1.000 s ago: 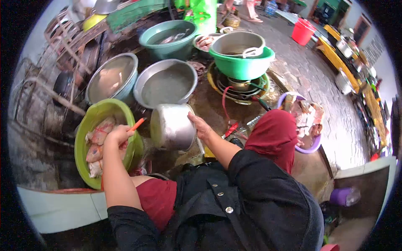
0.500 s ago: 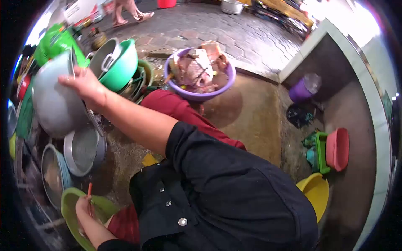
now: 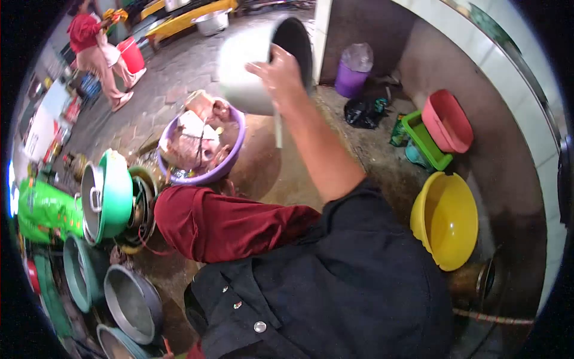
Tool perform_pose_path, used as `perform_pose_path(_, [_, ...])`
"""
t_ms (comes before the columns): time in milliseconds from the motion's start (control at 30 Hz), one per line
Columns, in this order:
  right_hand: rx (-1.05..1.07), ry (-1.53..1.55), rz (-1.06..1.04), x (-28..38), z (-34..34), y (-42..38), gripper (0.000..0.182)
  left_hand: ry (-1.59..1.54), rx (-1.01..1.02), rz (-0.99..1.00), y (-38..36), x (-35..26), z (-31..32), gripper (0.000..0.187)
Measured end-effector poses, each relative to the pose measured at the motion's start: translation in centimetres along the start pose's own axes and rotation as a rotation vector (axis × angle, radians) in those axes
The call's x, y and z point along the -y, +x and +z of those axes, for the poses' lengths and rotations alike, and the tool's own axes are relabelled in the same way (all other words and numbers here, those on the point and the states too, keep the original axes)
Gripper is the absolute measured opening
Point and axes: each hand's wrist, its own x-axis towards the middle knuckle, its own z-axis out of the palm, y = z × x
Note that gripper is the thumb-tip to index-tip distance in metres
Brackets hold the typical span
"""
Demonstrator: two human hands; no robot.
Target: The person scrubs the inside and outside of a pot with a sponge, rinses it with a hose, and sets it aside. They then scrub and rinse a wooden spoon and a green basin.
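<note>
My right hand [image 3: 282,78] grips the rim of a large grey metal pot [image 3: 245,75], which is raised and tilted on its side, its dark inside facing right. The pot is above and right of a purple basin [image 3: 238,139] that holds large pieces of pale meat or bone [image 3: 194,134]. My left hand is outside the frame. At the bottom left edge the tip of an orange stick-like thing [image 3: 167,345] shows.
Left are a teal basin [image 3: 116,197], a grey basin [image 3: 133,305] and a green bag [image 3: 45,209]. Right are a yellow basin [image 3: 457,224], a pink tub [image 3: 445,122], a green crate [image 3: 415,128] and a purple bin [image 3: 353,75]. A person [image 3: 101,54] stands at upper left.
My right hand has carried the grey pot from the left side across to the upper middle. The view has turned right, and my left hand has gone out of view.
</note>
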Motion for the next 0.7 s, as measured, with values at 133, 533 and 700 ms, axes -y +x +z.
perform_pose_path(133, [-0.192,-0.524,-0.089,-1.2,-14.6,-0.8,0.034,0.248,0.039,0.134,-2.9,-3.5,3.0,0.022])
perform_pose_path(533, [-0.869,-1.685,0.462,3.0,-41.5,-9.9,0.02,0.919,0.117,0.459,-7.1,-7.4,5.8,0.025])
perform_pose_path(700, [-1.079,-1.584,0.799,-1.0,-50.8,-19.3,0.021,1.103,0.146,0.574,-7.8,-6.5,4.8,0.026])
